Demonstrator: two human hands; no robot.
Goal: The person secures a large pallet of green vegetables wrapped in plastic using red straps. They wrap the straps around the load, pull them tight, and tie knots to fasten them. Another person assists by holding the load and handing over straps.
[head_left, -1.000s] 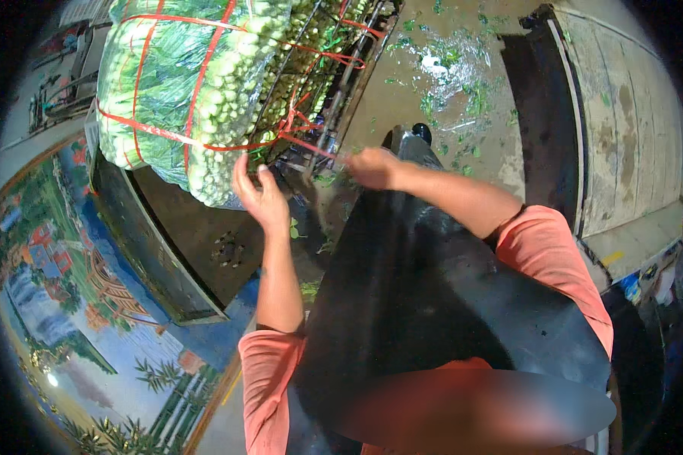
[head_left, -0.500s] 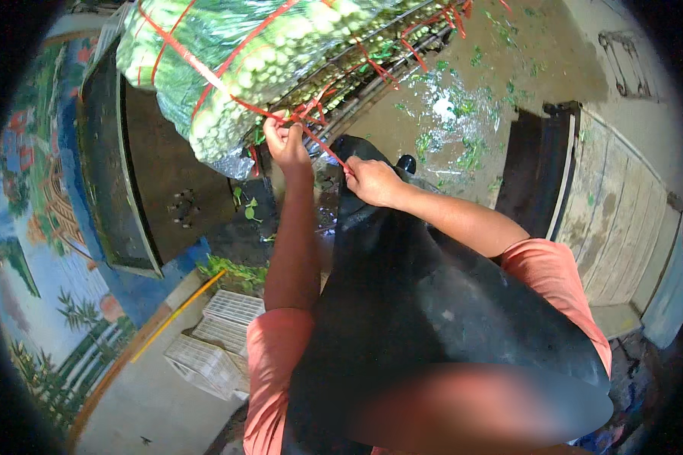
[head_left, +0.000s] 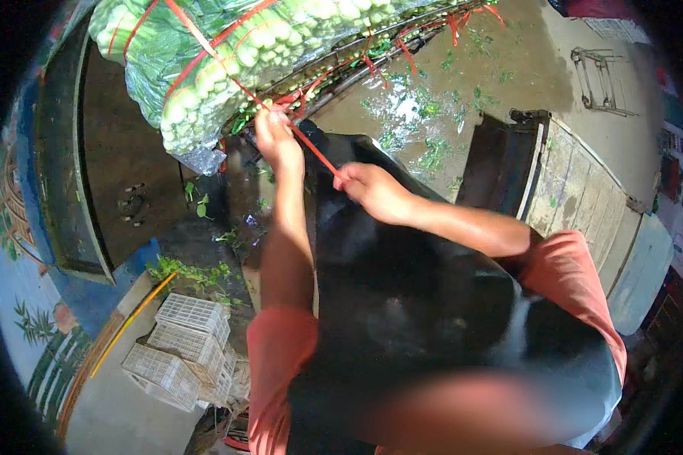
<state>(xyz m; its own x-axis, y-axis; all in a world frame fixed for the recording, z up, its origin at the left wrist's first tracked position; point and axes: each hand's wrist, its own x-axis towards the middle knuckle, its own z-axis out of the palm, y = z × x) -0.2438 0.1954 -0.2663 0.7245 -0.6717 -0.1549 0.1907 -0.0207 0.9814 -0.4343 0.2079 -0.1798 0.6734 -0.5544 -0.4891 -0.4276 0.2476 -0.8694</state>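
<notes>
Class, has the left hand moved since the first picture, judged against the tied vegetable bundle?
Yes: against the vegetable bundle, the left hand has shifted along the red strap, from the pale stalk ends toward the dark rack.

Vegetable bundle (head_left: 148,72): deep green leaves, pale yellow-green to whitish stem ends (head_left: 296,36) in dotted pattern; bright red ribbon (head_left: 316,152), red bands crisscrossing green; black apron (head_left: 402,288) with greyish sheen; coral sleeves (head_left: 573,273); muddy brown floor (head_left: 539,68), flecked bright green by leaf scraps (head_left: 434,154); white crates (head_left: 186,345), grid-patterned; yellow strip (head_left: 134,324); wall painting (head_left: 19,284) light blue with green motifs; beige-grey boards (head_left: 577,182) striped by darker seams; pale blue panel (head_left: 641,273)
</notes>
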